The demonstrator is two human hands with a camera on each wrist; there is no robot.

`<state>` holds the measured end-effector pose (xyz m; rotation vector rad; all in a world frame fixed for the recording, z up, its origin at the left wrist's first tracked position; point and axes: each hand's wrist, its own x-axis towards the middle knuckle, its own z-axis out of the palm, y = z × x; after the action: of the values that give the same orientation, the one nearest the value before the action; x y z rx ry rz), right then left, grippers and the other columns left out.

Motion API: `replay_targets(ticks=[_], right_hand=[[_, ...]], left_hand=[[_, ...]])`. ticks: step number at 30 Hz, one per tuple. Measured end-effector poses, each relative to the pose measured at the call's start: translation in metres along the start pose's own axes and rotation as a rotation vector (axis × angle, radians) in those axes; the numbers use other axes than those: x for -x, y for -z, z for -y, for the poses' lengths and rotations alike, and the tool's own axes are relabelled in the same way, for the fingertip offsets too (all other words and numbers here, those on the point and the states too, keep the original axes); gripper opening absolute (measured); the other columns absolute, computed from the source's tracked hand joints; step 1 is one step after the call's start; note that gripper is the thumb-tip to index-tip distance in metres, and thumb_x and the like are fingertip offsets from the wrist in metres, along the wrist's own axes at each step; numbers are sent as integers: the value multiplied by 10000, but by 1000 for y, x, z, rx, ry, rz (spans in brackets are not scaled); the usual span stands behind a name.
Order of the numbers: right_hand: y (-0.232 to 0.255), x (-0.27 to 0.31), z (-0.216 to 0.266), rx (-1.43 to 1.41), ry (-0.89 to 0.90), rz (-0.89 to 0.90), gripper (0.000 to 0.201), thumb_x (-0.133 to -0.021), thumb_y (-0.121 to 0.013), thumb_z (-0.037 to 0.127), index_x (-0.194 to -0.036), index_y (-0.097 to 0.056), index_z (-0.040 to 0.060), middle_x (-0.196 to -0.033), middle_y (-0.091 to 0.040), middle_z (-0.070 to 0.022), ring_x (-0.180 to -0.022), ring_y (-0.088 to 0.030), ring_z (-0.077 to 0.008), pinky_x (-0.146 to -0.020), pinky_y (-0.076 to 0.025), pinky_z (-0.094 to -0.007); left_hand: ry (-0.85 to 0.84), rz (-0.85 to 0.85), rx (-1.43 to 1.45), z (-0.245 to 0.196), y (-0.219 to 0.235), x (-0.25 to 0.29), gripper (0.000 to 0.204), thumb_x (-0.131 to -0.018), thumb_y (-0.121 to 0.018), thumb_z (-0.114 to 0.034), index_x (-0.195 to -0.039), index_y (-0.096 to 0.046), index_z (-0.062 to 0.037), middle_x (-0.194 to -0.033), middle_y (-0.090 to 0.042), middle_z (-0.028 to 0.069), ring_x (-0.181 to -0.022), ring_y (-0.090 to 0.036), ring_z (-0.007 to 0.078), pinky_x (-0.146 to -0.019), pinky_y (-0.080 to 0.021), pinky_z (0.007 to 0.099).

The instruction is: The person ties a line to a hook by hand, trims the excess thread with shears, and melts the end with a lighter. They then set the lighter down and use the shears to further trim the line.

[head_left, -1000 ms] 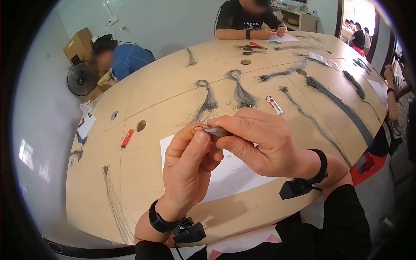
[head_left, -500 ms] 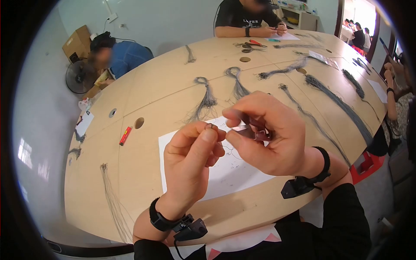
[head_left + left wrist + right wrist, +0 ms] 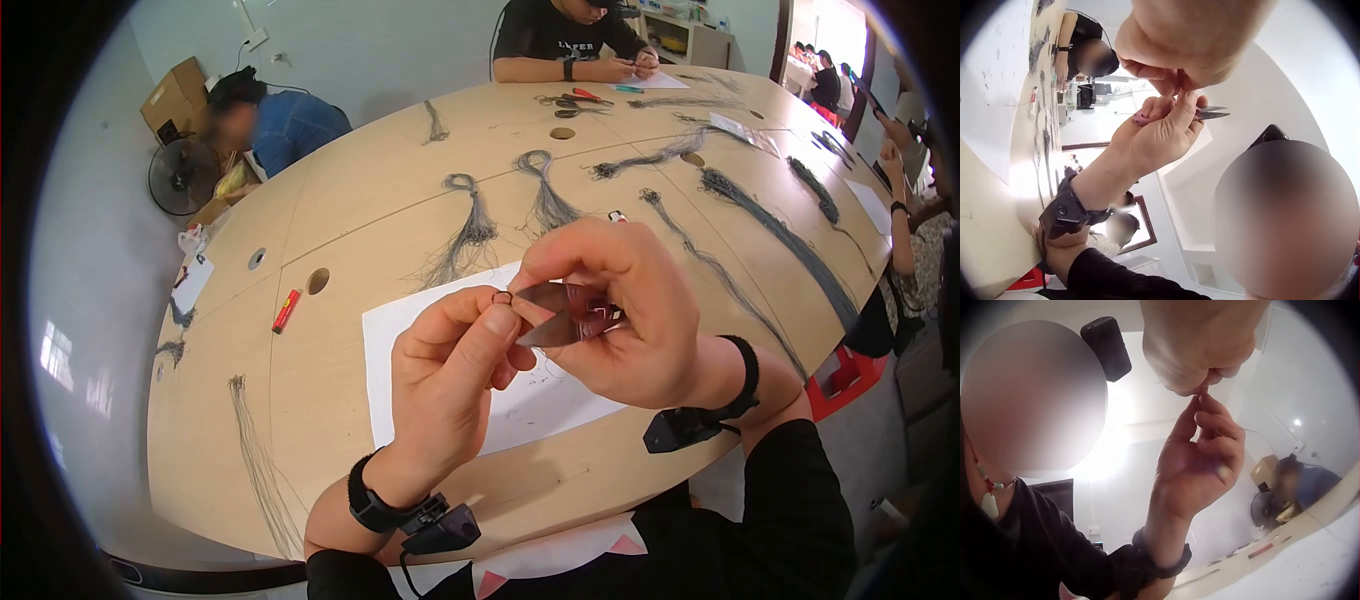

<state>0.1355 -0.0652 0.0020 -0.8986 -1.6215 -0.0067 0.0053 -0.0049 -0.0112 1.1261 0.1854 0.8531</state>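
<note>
Above the white sheet [image 3: 400, 340], the left hand [image 3: 445, 370] pinches a small dark ring-shaped loop [image 3: 502, 298] between thumb and forefinger. Close on its right, the right hand [image 3: 625, 320] grips small scissors [image 3: 560, 312] with their two blades spread apart and pointing toward the left hand. In the left wrist view the blades [image 3: 1213, 114] stick out past the fingers of the right hand [image 3: 1166, 134]. A thin line hangs below the hands. The right wrist view shows the left hand [image 3: 1194, 462] with its fingertips meeting those of the other hand; the loop is not discernible there.
Bundles of thin grey strands [image 3: 470, 235] lie across the wooden table [image 3: 330, 420]. A red lighter [image 3: 286, 311] is at the left, beside a round hole. Scissors [image 3: 575, 100] lie farther back. Other people sit around the table; a fan [image 3: 182, 178] stands at the left.
The right hand first drew back from the left hand, then came near it again, and the scissors' blades have spread. Both hands have shifted slightly relative to the sheet.
</note>
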Motion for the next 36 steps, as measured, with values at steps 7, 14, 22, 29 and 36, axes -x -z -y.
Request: replay_targets(ticks=[7, 14, 22, 29, 36], right_hand=[[9, -9, 6, 168, 43, 58, 268, -672, -630, 57, -888, -479, 8, -738, -499, -60, -534, -441, -70, -443, -345, -173], [10, -13, 6, 227, 53, 64, 336, -671, -647, 225, -900, -528, 9, -658, -506, -43, -475, -404, -95, -427, -331, -188], [5, -12, 8, 210, -32, 108, 247, -691, -618, 191, -851, -531, 23, -604, -483, -62, -523, -487, -166, -435, -389, -242], [2, -9, 6, 216, -39, 76, 216, -699, -603, 197, -802, -518, 27, -570, -458, -67, -494, -455, -188, -418, -340, -274], [-1, -7, 4, 190, -27, 64, 196, -702, -596, 188, -782, -514, 29, -569, -456, -76, -497, -447, -210, -431, -347, -278]], left_hand=[[-16, -16, 44, -7, 0, 0, 129, -795, -486, -97, -892, -525, -22, -779, -571, 78, -581, -479, 83, -500, -369, 188], [-49, -3, 52, -19, 5, -2, 122, -787, -500, -117, -872, -526, -33, -761, -565, 72, -584, -490, 89, -492, -371, 190], [-40, -52, 47, -19, 3, -1, 117, -785, -497, -102, -875, -525, -32, -740, -560, 57, -584, -500, 94, -492, -382, 193], [-28, -49, 55, -16, 3, -1, 113, -787, -488, -89, -876, -524, -30, -717, -556, 52, -568, -494, 91, -496, -382, 195], [-27, -55, 59, -14, 3, 0, 113, -790, -485, -91, -883, -521, -38, -711, -556, 49, -566, -502, 89, -495, -385, 198]])
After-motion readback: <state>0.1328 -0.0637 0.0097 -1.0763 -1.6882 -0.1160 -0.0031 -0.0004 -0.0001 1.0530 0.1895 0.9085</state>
